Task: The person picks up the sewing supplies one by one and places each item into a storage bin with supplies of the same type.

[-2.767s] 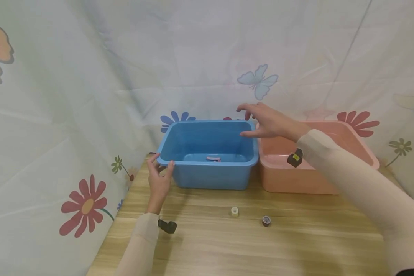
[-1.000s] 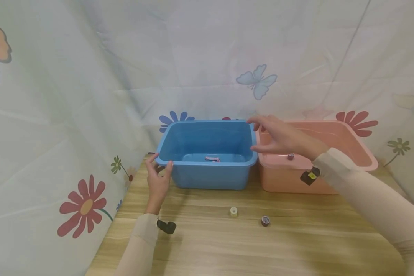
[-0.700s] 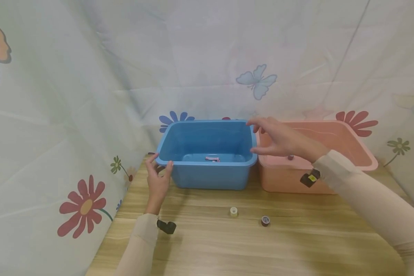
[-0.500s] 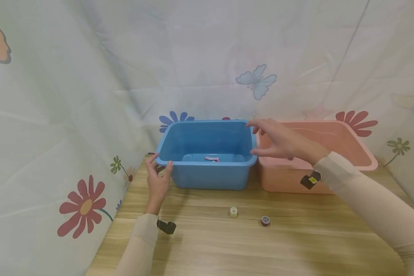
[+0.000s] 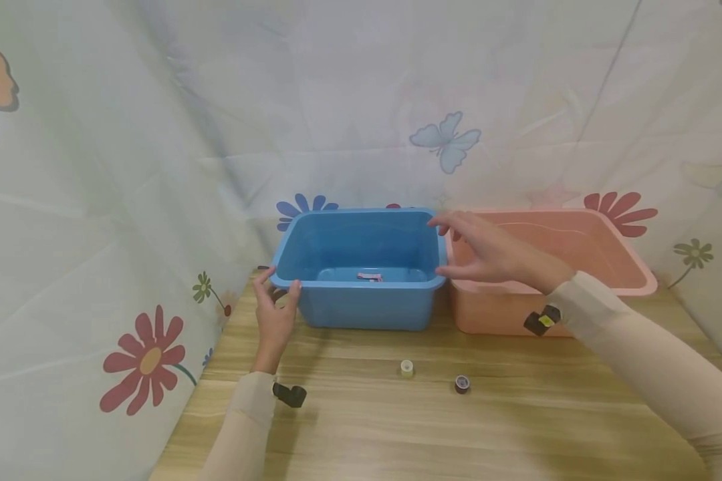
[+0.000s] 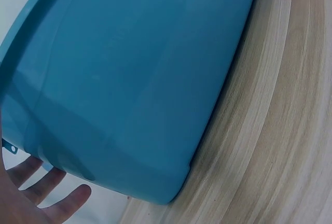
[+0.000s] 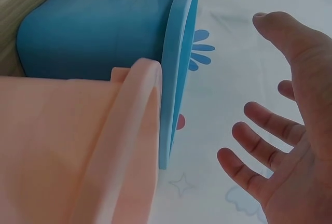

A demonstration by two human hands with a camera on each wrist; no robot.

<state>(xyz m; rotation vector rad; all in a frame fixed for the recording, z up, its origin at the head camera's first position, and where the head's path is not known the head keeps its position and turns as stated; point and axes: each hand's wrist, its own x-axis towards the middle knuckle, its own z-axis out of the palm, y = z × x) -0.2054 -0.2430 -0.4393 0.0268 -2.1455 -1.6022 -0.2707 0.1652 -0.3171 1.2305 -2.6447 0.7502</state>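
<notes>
My left hand [image 5: 275, 327] holds the near left corner of the blue plastic tub [image 5: 367, 305], thumb and fingers spread around its rim. In the left wrist view the fingers [image 6: 67, 206] lie against the tub's end wall. My right hand [image 5: 487, 254] hovers above the place where the blue tub meets the pink tub [image 5: 517, 314]. Its thumb and fingers are spread and hold nothing; the right wrist view shows this hand [image 7: 306, 130] apart from both rims. A small pink strip-like piece [image 5: 370, 276] lies on the blue tub's floor.
Two small round pieces, one cream [image 5: 406, 368] and one dark with a pale rim [image 5: 462, 384], sit on the wooden table [image 5: 373, 434] before the tubs. A printed curtain [image 5: 349, 120] hangs close behind. The tubs stand side by side.
My right hand has moved right and down since the oldest frame. A small dark piece seen inside the pink tub one second ago is now hidden behind that hand. My left hand has stayed put.
</notes>
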